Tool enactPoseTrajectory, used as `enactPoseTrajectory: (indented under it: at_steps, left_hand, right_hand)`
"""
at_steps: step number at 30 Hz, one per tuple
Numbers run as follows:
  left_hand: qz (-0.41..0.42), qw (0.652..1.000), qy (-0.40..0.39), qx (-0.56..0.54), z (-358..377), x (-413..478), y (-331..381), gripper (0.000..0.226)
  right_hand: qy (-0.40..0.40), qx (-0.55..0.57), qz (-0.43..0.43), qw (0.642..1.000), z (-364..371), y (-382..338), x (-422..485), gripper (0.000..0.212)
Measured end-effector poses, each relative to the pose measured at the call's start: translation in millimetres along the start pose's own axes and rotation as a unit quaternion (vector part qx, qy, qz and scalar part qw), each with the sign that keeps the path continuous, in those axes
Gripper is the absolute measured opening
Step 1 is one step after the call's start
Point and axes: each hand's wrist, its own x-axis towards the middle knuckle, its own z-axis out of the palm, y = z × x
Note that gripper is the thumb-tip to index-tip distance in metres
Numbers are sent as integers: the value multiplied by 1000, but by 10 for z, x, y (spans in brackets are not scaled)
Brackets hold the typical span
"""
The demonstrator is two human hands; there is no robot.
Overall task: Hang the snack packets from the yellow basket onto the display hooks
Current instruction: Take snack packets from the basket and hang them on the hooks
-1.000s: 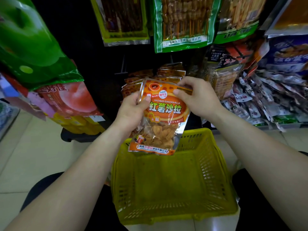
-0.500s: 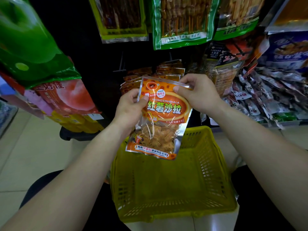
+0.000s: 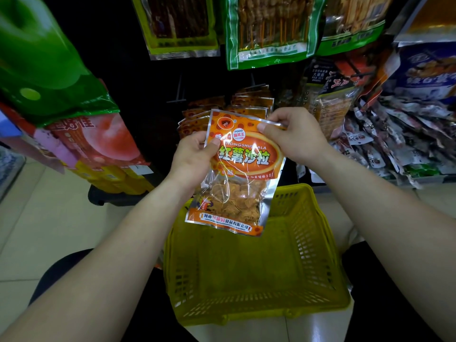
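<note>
1. Orange packet (image 3: 237, 169) with a clear window, chips showing inside, held upright mid-frame with its bottom tipped slightly to 5 o'clock
2. Packet hangs in the air over the far rim of the basket (image 3: 311, 233); can't tell if the bottom edge touches the rim
3. Left hand (image 3: 195, 156) pinches the packet's left edge at 9 o'clock, with the thumb on the front and fingers curled behind
4. Right hand (image 3: 293, 137) pinches the top right corner at 1 o'clock, with the thumb tip on the sealed strip and the other fingers curled behind it
5. Basket is yellow slotted plastic at 6 o'clock of the packet, between dark-clad knees (image 3: 64, 270)
6. Hung packets (image 3: 249, 99), same orange print, in rows just behind the held one at 12 o'clock, with the right hand partly in front of them
7. Skewer pack (image 3: 269, 30) with a green border hangs at 12 o'clock, top of frame
8. Green bag (image 3: 44, 65) at 10 o'clock, pink bag (image 3: 98, 141) right under it
9. Heap (image 3: 394, 149) of small packets at 3 o'clock, blue bag (image 3: 424, 72) above it at 2 o'clock
10. Pale tiles (image 3: 37, 218) at 8 o'clock
</note>
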Motion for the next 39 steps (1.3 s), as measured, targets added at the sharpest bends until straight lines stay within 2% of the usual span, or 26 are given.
enactPoseTrajectory:
  at_steps: [7, 13, 16, 18, 21, 26, 33, 39]
  left_hand:
    - [2, 1000, 1, 19, 25, -4, -45, 15]
    - [27, 999, -20, 10, 95, -98, -51, 14]
    - [34, 999, -27, 2, 85, -119, -46, 12]
    - [40, 999, -21, -3, 45, -89, -57, 10]
    - [38, 998, -5, 54, -41, -38, -144, 16]
    - [-6, 985, -42, 165, -112, 0, -422, 26]
    - [-42, 965, -109, 234, -14, 238, -827, 19]
    - [-74, 947, -151, 274, 477, 657, -1201, 24]
  right_hand:
    - [-29, -26, 2, 999, -18, -13, -15, 21]
    - [-187, -69, -15, 980, -84, -106, -80, 12]
    - [-180, -112, -38, 977, -95, -173, -84, 9]
    - [-142, -180, -59, 972, -138, -216, -59, 15]
    - [-85, -298, -107, 945, -222, -236, 43, 22]
    - [-88, -413, -99, 901, -160, -67, 392, 31]
    - [-150, -427, -41, 891, 243, 546, 733, 31]
    - [-202, -392, -7, 897, 687, 1053, 880, 29]
